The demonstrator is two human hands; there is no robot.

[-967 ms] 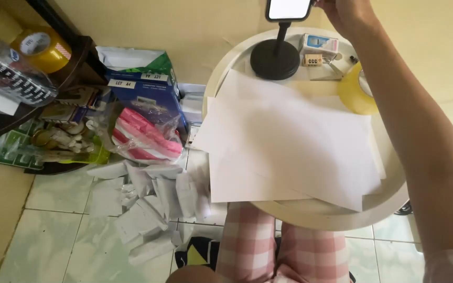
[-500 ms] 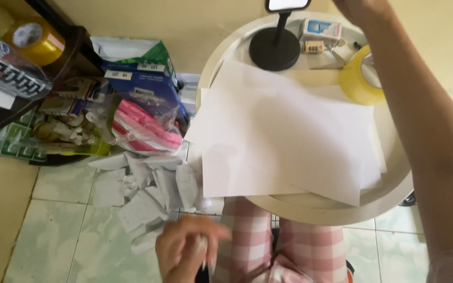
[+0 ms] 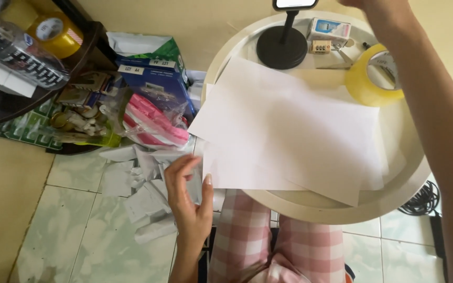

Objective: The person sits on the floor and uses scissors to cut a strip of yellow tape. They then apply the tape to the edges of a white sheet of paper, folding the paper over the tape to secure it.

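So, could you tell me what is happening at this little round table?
A person in pink checked trousers sits at a round white tray table covered with loose white paper sheets. Their left hand is open and raised beside the sheets' lower left corner, holding nothing. Their right arm reaches up past a yellow tape roll toward a black phone stand; that hand is mostly out of frame. Paper scraps litter the tiled floor.

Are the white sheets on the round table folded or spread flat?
Spread flat: the white sheets lie overlapped, uncreased, overhanging the round table.
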